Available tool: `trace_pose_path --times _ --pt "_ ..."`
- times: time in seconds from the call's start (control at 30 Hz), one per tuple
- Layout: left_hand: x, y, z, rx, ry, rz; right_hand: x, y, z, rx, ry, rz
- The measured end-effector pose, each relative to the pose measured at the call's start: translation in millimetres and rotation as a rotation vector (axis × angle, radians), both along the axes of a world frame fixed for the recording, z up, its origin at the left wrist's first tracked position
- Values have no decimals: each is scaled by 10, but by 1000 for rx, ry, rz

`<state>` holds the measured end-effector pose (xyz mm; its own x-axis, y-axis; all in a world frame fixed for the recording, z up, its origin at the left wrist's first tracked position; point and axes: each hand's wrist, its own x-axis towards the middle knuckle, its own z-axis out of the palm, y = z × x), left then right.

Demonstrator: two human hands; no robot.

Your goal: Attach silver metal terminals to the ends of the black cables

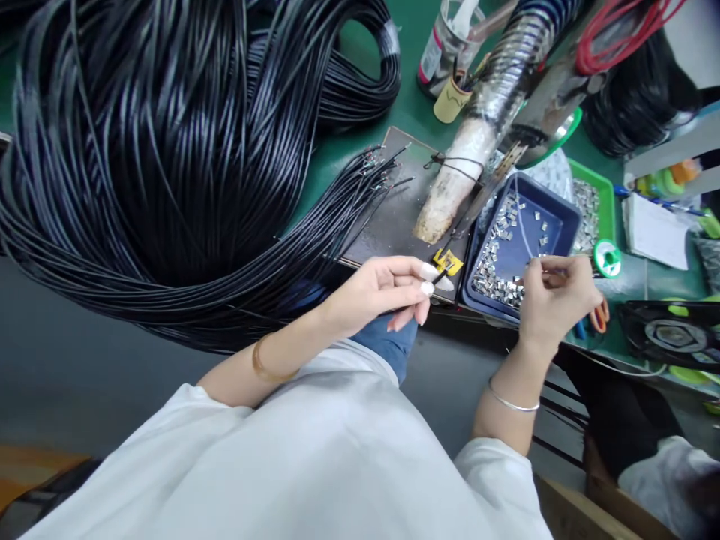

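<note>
My left hand [388, 292] pinches a short black cable end [442, 275] between white-covered fingertips, just in front of a yellow piece [448, 261] at the board's edge. Over the right side of a blue tray [554, 199], my right hand [556, 292] is closed, thumb against fingers, with a thin pale strand rising from the fingertips. Whatever else those fingers grip is too small to make out. Small silver metal pieces [495, 274] lie in the tray. A large bundle of black cables [169, 150] fills the left, its stripped ends [382, 169] resting on a dark board [402, 225].
A wrapped duct [461, 172] slants down behind my hands. Beyond it stand a clear container [450, 45] and a yellow cup [450, 101]. At the right are a green tray [604, 199], a solder spool [607, 258], orange-handled tool [601, 315], paper pad [655, 229] and black fan [680, 335].
</note>
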<state>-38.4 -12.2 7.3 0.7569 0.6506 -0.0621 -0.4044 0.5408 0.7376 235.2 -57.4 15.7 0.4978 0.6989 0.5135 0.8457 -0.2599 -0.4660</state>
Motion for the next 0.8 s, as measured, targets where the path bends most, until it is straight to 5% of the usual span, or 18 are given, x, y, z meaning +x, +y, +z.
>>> trace_pose_path --times 0.1,0.27,0.53,0.67,0.8 --pt "170 -52 -79 -105 26 -7 -462 -110 64 285 251 126" --pt "262 -63 -184 -62 143 101 -1001 -226 -4 315 271 377" --pt "300 -74 -158 149 230 247 -1038 -143 -219 171 601 568" --pt "302 -60 -185 298 301 346 -1023 -152 -233 188 588 572" --pt "236 -7 -200 652 462 390 -970 -180 -221 153 387 597"
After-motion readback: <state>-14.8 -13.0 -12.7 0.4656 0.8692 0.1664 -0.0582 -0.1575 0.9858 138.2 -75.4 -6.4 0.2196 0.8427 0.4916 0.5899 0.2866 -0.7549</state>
